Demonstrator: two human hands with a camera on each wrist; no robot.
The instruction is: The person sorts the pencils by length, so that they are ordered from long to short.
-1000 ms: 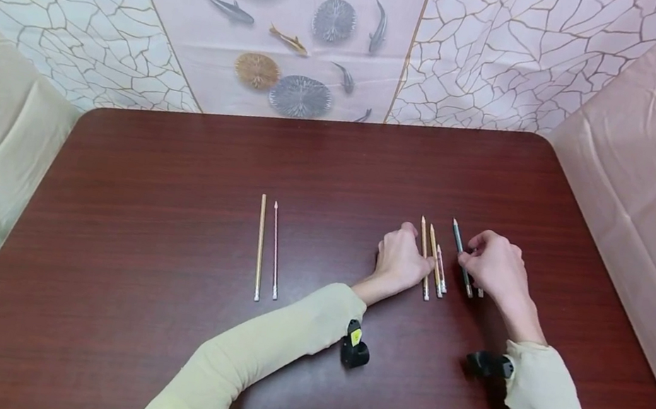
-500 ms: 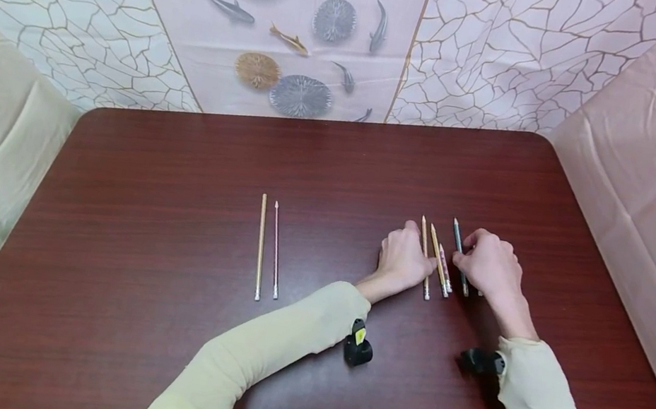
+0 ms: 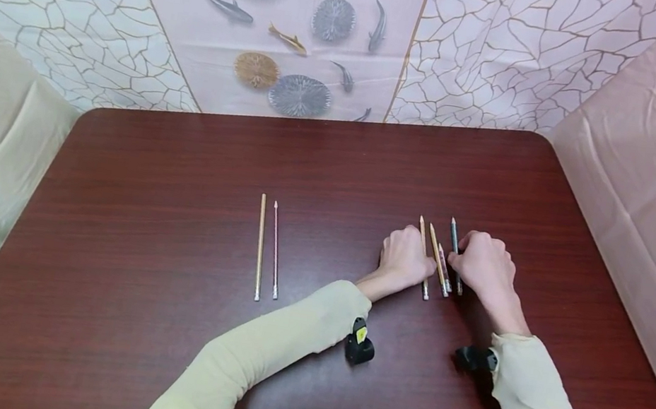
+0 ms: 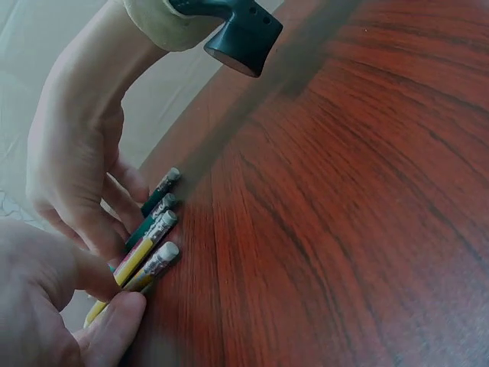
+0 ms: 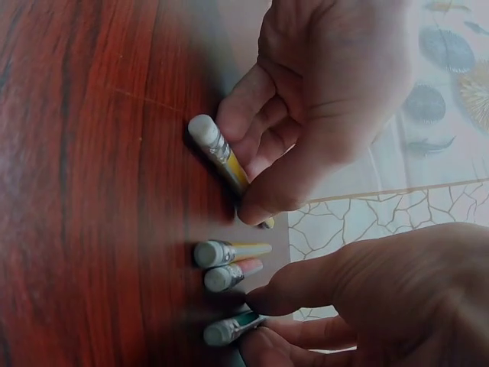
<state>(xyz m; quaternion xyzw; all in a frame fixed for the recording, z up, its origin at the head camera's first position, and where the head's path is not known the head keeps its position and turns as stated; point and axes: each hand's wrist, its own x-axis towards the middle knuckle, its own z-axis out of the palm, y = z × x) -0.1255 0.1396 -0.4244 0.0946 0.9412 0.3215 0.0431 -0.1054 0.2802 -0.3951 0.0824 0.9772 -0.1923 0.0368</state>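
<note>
In the head view my left hand [image 3: 406, 256] rests on the table by a yellow pencil [image 3: 423, 237]. Thumb and fingers pinch that pencil [image 5: 234, 170] in the right wrist view. My right hand [image 3: 488, 264] is just to the right, its thumb and fingertips on a dark green pencil [image 3: 455, 235]. A second yellow pencil [image 3: 435, 252] and a short pink-patterned pencil [image 3: 444, 269] lie side by side between the hands. Another green pencil [image 4: 165, 182] shows under the right hand in the left wrist view. Eraser ends point toward me.
Apart to the left lie a long gold pencil [image 3: 259, 247] and a thin pink pencil [image 3: 276, 250], roughly parallel. The dark red wooden table [image 3: 120, 257] ends at a patterned cloth backdrop [image 3: 352, 51]. Pale cloth hangs at both sides.
My right hand has shifted left, bringing the green pencil closer to the others. The short pink-patterned pencil and its yellow neighbour have drawn together. The left hand has barely moved.
</note>
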